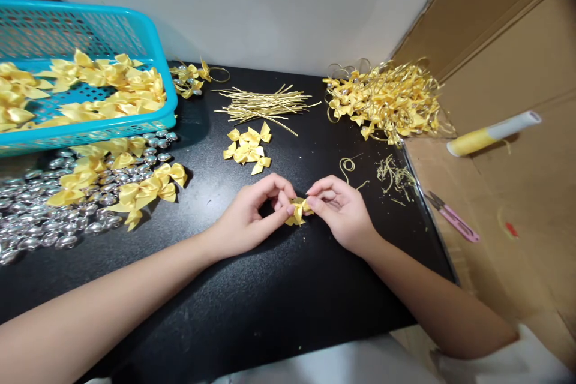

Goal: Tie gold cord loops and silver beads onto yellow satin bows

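Just above the black table, a yellow ribbon bow (297, 213) is pinched between both hands. My left hand (256, 213) grips its left side with thumb and fingertips. From the right, my right hand (339, 207) pinches the other side; the fingers partly cover the bow. Whether a wire or bead is in the pinch cannot be seen. Beyond the hands lies a small group of loose yellow bows (246, 147). Behind that group, a bundle of cut gold cords (265, 105) is spread on the table.
A turquoise basket (168, 93) of bows stands at left, with silver beads (49, 216) before it. Finished-looking bows with gold loops (387, 102) are heaped at back right. Thread scraps (395, 175) lie nearby. Pink-handled snips (454, 219) and a yellow-white roll (492, 134) lie beyond the right edge.
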Motion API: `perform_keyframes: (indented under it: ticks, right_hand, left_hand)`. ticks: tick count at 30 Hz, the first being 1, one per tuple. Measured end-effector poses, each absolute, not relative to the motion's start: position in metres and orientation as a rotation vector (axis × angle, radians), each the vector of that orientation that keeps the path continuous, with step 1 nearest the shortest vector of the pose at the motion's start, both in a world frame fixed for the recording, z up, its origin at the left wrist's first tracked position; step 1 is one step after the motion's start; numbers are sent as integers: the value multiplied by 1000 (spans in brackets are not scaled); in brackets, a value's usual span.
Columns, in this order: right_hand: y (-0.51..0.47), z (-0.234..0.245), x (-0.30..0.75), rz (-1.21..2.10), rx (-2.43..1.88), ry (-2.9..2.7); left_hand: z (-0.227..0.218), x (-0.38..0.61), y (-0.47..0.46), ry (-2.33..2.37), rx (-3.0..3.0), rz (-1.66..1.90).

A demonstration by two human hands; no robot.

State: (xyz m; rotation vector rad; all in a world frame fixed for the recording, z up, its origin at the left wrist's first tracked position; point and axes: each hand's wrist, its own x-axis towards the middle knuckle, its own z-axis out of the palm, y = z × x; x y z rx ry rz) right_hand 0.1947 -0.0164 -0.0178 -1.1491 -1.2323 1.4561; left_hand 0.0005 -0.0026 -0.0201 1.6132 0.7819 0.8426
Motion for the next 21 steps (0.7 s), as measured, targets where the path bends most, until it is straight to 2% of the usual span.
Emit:
perform_keyframes:
  ticks: [12, 21]
  right_hand:
    - [-23, -20, 191, 1138, -1230, -1339]
    - [-24, -17, 191, 1110, -1249, -1509]
  left_hand:
    - [-15, 4, 0, 778, 1359, 834]
    - [-18, 6, -2, 818, 1365, 900]
